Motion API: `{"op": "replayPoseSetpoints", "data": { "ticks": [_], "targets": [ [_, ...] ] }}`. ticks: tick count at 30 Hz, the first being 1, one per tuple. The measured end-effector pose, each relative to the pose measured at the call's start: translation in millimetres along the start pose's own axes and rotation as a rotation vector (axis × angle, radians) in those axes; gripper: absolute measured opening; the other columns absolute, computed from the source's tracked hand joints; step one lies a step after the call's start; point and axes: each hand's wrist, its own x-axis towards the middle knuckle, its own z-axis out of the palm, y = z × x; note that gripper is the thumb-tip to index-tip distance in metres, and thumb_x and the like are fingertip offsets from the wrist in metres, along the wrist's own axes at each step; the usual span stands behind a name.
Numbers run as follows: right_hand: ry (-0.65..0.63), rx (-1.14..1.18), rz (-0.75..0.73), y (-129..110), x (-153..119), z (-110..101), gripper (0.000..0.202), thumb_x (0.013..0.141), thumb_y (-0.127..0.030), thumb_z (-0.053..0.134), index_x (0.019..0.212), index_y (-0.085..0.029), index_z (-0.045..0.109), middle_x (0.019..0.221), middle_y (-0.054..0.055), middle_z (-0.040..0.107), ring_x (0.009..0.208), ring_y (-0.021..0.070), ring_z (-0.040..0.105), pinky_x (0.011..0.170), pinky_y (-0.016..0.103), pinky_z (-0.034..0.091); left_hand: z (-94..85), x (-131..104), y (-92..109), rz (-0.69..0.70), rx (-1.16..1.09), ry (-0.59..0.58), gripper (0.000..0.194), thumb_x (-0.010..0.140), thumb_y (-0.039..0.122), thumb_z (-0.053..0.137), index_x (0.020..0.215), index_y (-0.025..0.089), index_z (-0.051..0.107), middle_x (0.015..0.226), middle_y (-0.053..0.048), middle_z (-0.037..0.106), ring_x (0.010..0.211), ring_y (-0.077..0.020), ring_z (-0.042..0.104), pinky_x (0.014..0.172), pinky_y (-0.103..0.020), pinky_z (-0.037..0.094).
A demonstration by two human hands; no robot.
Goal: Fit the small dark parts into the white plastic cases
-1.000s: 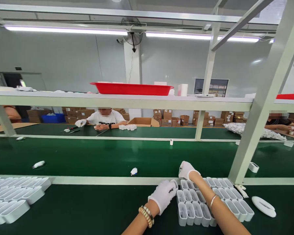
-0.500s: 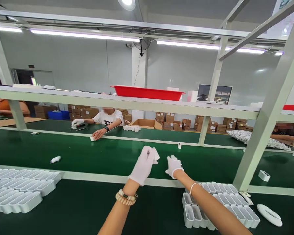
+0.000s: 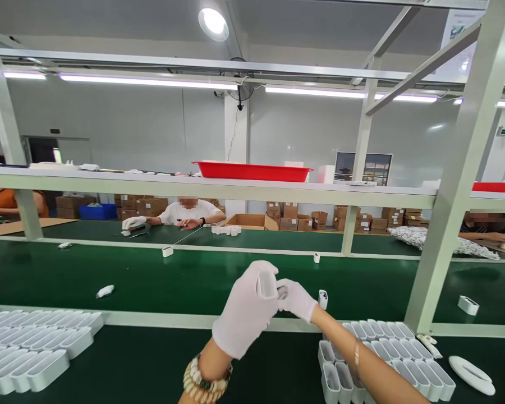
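Note:
My left hand [image 3: 248, 306], in a white glove, is closed around a white oblong cup-like housing [image 3: 266, 284], its open end facing me. Against its right side is my right hand [image 3: 297, 300], also gloved, with fingers pinched on something dark and small that I cannot make out. Both hands are above the green belt [image 3: 151, 286]. Just behind the right wrist a white housing [image 3: 323, 299] stands on the belt. Rows of white housings [image 3: 408, 359] lie partly under my right forearm.
More white housings [image 3: 42, 365] fill the lower left. A metal post [image 3: 450, 168] rises at right, and a shelf beam [image 3: 235, 191] crosses ahead with a red tray [image 3: 252, 171]. Across the belt sits a person in a white shirt [image 3: 189, 212].
My hands have come together, and the left has turned the housing's open end toward me. The person opposite has let go of a white piece and drawn a hand back. The view has tilted up.

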Motion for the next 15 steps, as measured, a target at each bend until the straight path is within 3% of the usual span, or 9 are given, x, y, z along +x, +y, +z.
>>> {"op": "replayPoseSetpoints", "data": {
  "ticks": [2,5,7,10,15],
  "targets": [
    [0.026,0.081,-0.038,-10,-35,-22,0.048,0.068,-0.018,0.079,0.113,-0.013,0.064,0.092,0.006,0.074,0.081,0.0174,0.069,0.079,0.032,0.058,-0.2,-8,2,0.299,0.111,0.030,0.016,0.073,0.012,0.050,0.083,0.023,0.054,0.073,0.001,0.060,0.054,-0.0140,0.058,0.050,-0.026,0.051],
    [0.089,0.360,-0.152,-31,-93,-48,0.052,0.064,-0.022,0.080,0.113,-0.017,0.065,0.098,0.008,0.076,0.089,0.0215,0.072,0.087,0.040,0.058,4.0,-18,2,0.644,0.310,0.137,0.026,0.078,0.010,0.048,0.098,0.024,0.055,0.087,-0.003,0.067,0.076,-0.0191,0.067,0.070,-0.031,0.058],
    [0.169,0.352,-0.177,-46,-126,-57,0.048,0.065,-0.018,0.079,0.112,-0.020,0.068,0.095,0.006,0.076,0.089,0.0220,0.073,0.090,0.041,0.058,9.6,-22,1,0.723,0.395,0.146,0.030,0.078,0.008,0.049,0.103,0.025,0.053,0.086,-0.003,0.067,0.074,-0.0179,0.067,0.069,-0.029,0.058],
    [0.232,0.261,-0.273,-63,-157,-60,0.047,0.069,-0.019,0.079,0.114,-0.025,0.071,0.093,0.005,0.076,0.081,0.0221,0.073,0.080,0.037,0.061,19.2,-24,4,0.756,0.441,0.106,0.027,0.076,0.005,0.045,0.094,0.024,0.052,0.075,-0.001,0.063,0.061,-0.0148,0.062,0.057,-0.024,0.054],
    [0.386,0.068,-0.456,-68,-163,-52,0.044,0.073,-0.020,0.079,0.115,-0.033,0.072,0.082,-0.001,0.074,0.070,0.0156,0.070,0.067,0.027,0.059,27.5,-26,12,0.779,0.518,0.076,0.015,0.074,0.009,0.047,0.078,0.023,0.050,0.063,0.001,0.058,0.048,-0.0123,0.051,0.044,-0.021,0.045]
  ]
}}
